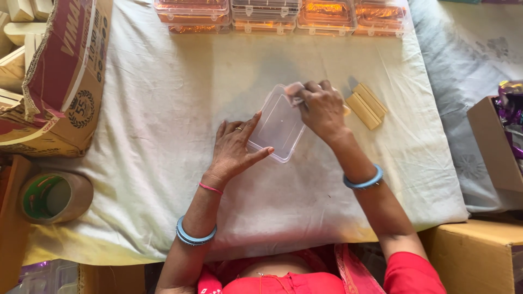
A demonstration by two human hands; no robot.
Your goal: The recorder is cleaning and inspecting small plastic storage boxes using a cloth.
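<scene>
Clear plastic box [278, 124] lies between both hands, left [234, 149] steadying it, right [321, 109] pinching its corner.

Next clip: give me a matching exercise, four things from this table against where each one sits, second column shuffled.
Things:
1. clear plastic box
2. tape roll
3. pale yellow blocks
4. row of filled clear boxes

Places:
A. far edge of the white cloth
B. left of the cloth, near the printed carton
C. between the left hand and right hand
D. just right of the right hand

Pairs: 1-C, 2-B, 3-D, 4-A
</scene>
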